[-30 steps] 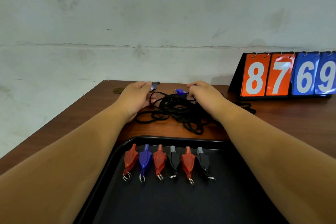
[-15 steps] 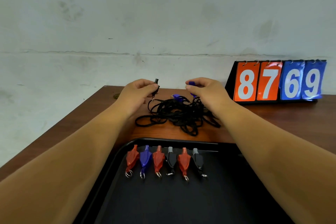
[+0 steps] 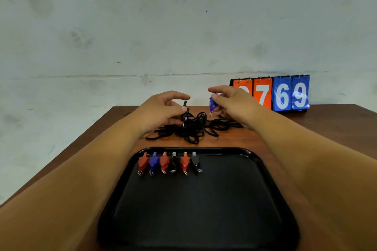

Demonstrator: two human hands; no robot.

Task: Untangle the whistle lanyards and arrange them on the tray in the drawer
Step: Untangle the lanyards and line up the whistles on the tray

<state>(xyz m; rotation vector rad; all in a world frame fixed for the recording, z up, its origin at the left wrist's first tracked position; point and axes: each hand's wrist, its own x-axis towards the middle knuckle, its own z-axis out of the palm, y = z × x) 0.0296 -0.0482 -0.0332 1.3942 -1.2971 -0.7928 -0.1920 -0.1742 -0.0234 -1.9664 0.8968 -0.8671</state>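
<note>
A heap of tangled black lanyard cords (image 3: 193,128) lies on the wooden table beyond the black tray (image 3: 265,169). My left hand (image 3: 163,110) pinches a black whistle (image 3: 185,108) lifted just above the heap, its cord trailing down. My right hand (image 3: 230,100) holds a blue whistle (image 3: 212,104) upright a little above the table, right of the heap. Several red, blue and black whistles (image 3: 169,162) lie in a row along the tray's far left edge.
A flip scoreboard (image 3: 285,93) with orange and blue number cards stands at the table's back right, partly hidden by my right hand. A grey wall rises behind the table. The table's left edge (image 3: 85,138) runs diagonally.
Both hands have risen from the heap, each lifting a whistle: black in the left, blue in the right. The view has tilted upward.
</note>
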